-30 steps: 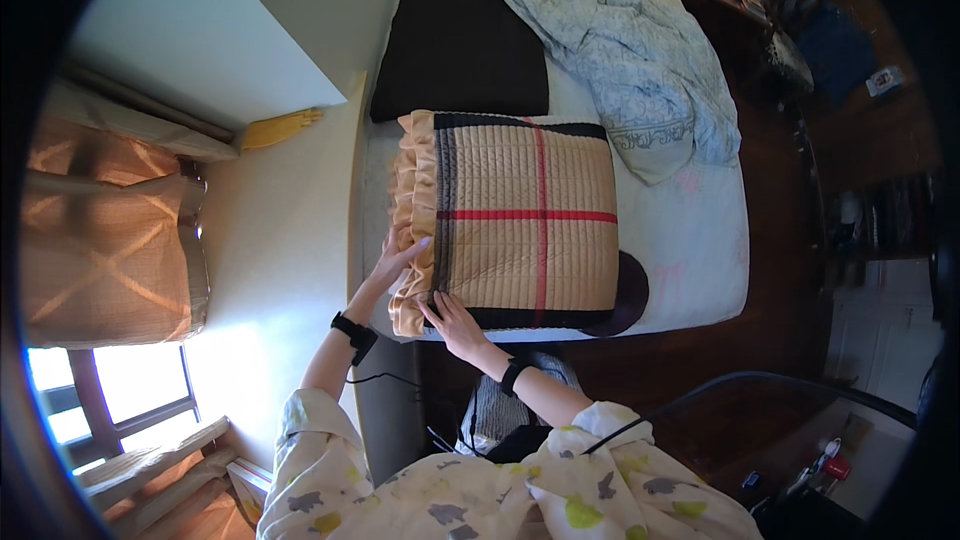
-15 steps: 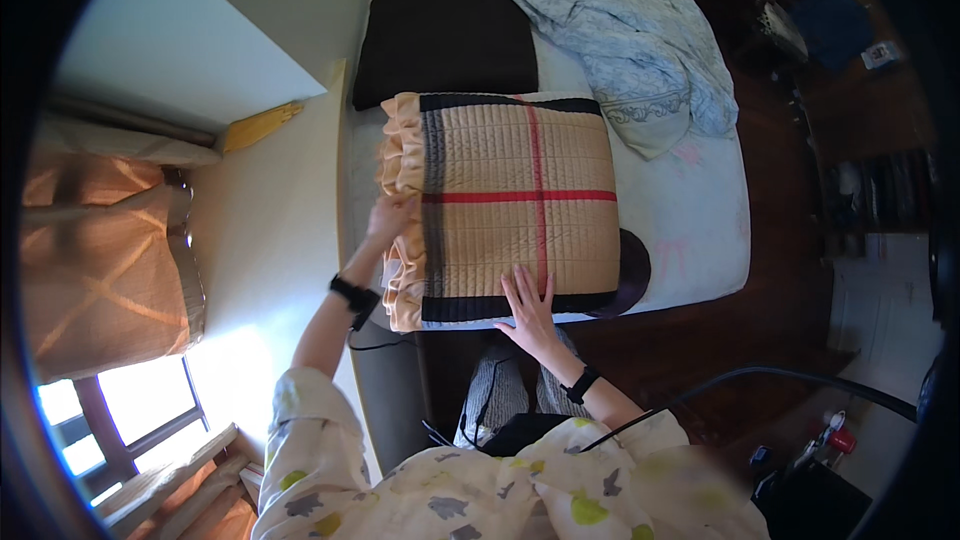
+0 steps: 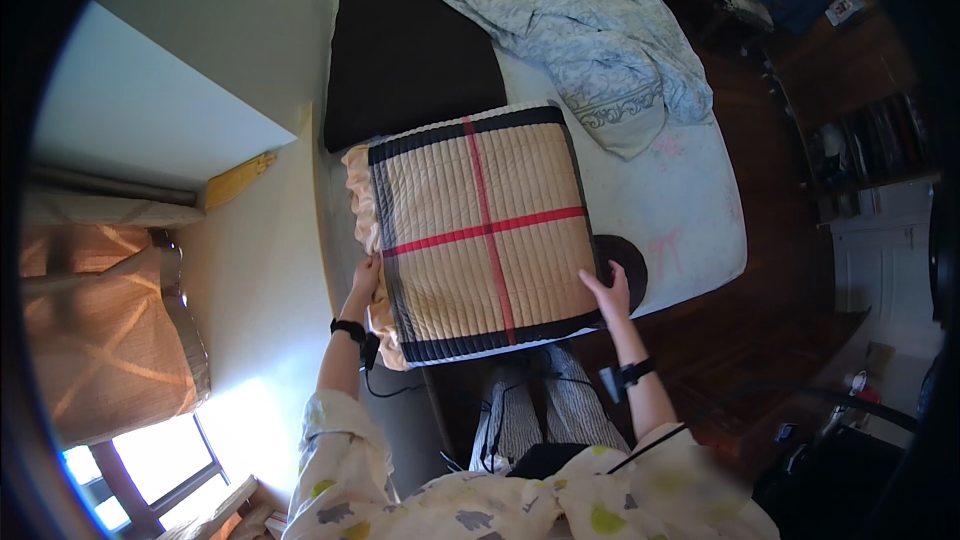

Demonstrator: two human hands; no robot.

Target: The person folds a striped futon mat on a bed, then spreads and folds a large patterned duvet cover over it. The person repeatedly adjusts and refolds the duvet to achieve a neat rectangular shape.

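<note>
A folded quilted bedspread, beige with dark borders and crossing red stripes, lies on the bed. Ruffled beige trim runs down its left side. My left hand is closed at this ruffled side, its fingertips partly hidden by the cloth. At the near right corner, my right hand is open, thumb and fingers apart beside the bedspread's edge. Behind that hand, a dark rounded item shows partly from under the bedspread.
A black folded cloth or pad lies at the bed's far left. Rumpled pale blue bedding lies beside it on the white mattress sheet. The wall borders the left side. A dark cable hangs near my left wrist.
The bedspread has turned slightly counterclockwise, and its top layer now lies partly over the ruffles. My right hand has moved from its near border to the right corner; my left stays at the ruffled side.
</note>
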